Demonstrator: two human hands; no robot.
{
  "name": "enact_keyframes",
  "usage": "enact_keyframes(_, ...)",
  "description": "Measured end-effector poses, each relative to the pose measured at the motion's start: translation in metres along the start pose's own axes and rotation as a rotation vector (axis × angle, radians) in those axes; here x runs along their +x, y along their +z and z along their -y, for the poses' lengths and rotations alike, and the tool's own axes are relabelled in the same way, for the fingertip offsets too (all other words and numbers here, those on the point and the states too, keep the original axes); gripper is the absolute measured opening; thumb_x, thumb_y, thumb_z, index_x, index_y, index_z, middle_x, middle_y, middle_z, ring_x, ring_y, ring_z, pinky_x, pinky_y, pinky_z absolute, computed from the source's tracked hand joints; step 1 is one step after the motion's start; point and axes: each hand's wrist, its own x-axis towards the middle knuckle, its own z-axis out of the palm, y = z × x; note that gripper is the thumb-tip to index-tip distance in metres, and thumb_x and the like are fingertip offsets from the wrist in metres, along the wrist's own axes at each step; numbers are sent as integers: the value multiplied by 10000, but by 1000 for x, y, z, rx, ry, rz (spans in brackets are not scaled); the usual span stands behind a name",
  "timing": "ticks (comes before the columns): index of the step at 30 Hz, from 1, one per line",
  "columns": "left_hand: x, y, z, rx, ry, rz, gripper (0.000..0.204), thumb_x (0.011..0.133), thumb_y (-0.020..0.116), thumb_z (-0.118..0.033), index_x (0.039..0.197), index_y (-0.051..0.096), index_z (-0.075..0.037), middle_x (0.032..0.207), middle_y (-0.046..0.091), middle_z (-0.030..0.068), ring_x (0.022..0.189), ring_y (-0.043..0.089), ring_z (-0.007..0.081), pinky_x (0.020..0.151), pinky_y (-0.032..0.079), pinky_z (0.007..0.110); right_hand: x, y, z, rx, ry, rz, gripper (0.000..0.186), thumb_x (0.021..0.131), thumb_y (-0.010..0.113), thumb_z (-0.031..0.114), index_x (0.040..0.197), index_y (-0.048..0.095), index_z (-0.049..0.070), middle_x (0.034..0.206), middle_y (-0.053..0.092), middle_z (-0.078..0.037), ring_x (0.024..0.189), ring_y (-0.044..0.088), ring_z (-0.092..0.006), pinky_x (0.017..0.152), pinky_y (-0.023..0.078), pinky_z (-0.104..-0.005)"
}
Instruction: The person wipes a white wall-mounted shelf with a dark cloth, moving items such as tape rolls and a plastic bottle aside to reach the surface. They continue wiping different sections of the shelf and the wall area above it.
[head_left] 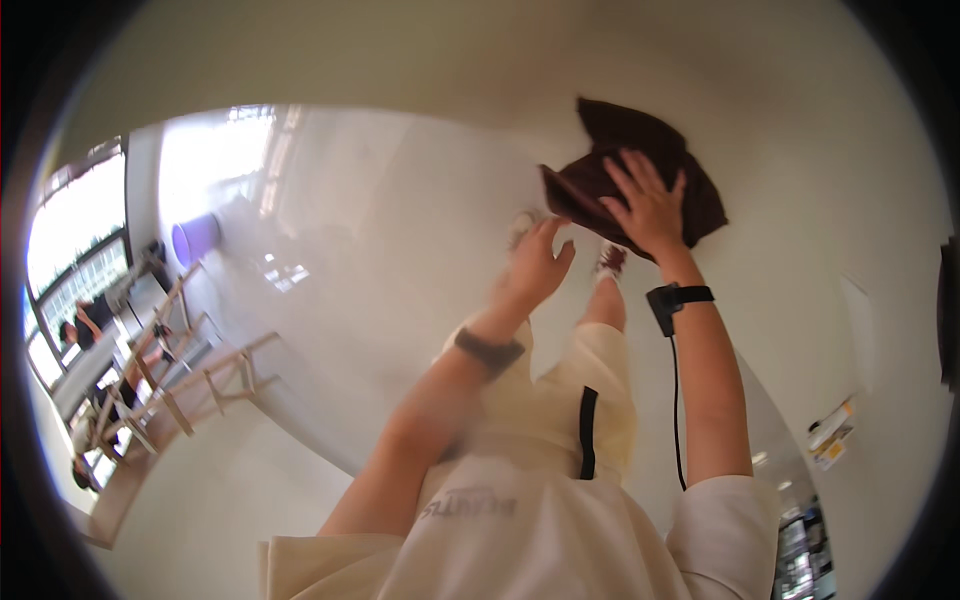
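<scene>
I judge a spreading or wiping step: dark cloth (640, 133) under my right hand (655, 213), fingers wide; left hand (537, 265) near its lower corner, grip unclear. Next likely calls for flat palm pressure.

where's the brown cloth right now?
Head view, upper part, right of centre: the brown cloth is under the spread right hand, with the left hand close by its lower-left edge.

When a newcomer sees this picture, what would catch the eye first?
Probably the dark brown cloth at the upper right, with the person's right hand spread on it. Next, the left hand near the cloth's lower left edge; whether they touch is unclear. At left, a purple bucket stands out against the pale floor.
</scene>
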Motion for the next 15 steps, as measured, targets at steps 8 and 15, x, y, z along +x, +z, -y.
enact_keyframes(8,7,98,-18,-187,-152,-287,573,773,612,-145,1316,432,-107,1368,434,207,1207,455,400,977,418,440,39,-10,-52,94,-51,-165,385,857,608,239,1213,509,131,1332,498,-78,1246,454,-275,1019,257,-646)
enact_keyframes(15,-50,115,-20,-287,-283,-351,541,795,623,-115,1295,423,-61,1309,474,207,1204,455,390,991,389,431,132,30,46,308,-307,-177,420,786,527,33,1194,506,130,1208,557,-87,1168,495,-301,1036,264,-620)
